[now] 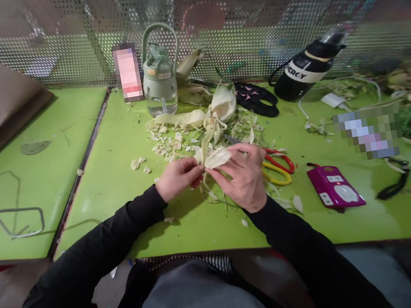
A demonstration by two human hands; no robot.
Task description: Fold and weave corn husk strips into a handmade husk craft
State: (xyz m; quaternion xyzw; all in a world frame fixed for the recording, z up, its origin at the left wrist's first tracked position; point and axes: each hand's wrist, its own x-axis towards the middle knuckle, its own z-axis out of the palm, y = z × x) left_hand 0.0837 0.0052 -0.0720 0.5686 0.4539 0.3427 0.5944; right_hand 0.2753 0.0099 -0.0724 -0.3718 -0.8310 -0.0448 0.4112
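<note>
My left hand (178, 178) pinches the lower end of a pale strip of corn husk (219, 157) between thumb and fingers. The fingers of my right hand (243, 176) are closed on the wider white part of the same strip. Scissors (281, 166) with red and yellow handles lie by my right hand, which partly hides them. Just beyond my hands rests a rounded bundle of whitish husk (223, 102). Small cut husk scraps (172, 141) are scattered around it on the green table (128, 161).
Behind stand a phone (129, 73), its screen blurred, and a green water bottle (159, 80) before a perforated metal screen (92, 41). At right are a black bottle (304, 71) and a purple power socket (336, 186). A bent wire (13, 210) lies left; part of another person shows at the right edge.
</note>
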